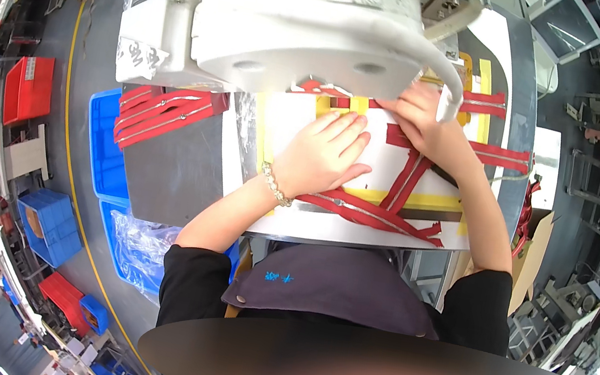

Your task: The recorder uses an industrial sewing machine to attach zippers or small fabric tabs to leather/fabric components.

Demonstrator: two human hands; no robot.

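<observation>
red zippers [406, 182], silver-toothed, lying flat, at differing angles

1. The person I'm watching wears a short-sleeved black top; the left sleeve [195, 281] shows below the middle of the frame toward the left, the right sleeve [479, 308] toward the right, both plain.
2. Over the front sits a dark purplish-grey apron [346, 288], at the lower centre, its upper edge curved.
3. A small mark in bright blue script [278, 277] stands out on the cloth, left of centre.
4. A round stud [242, 299] catches my eye near the cloth's lower left corner.
5. Around the left wrist goes a bracelet [275, 185], chunky, pale and goldish, seemingly beaded or linked.
6. Both forearms are bare, as are the left hand [325, 156] and right hand [431, 128].
</observation>
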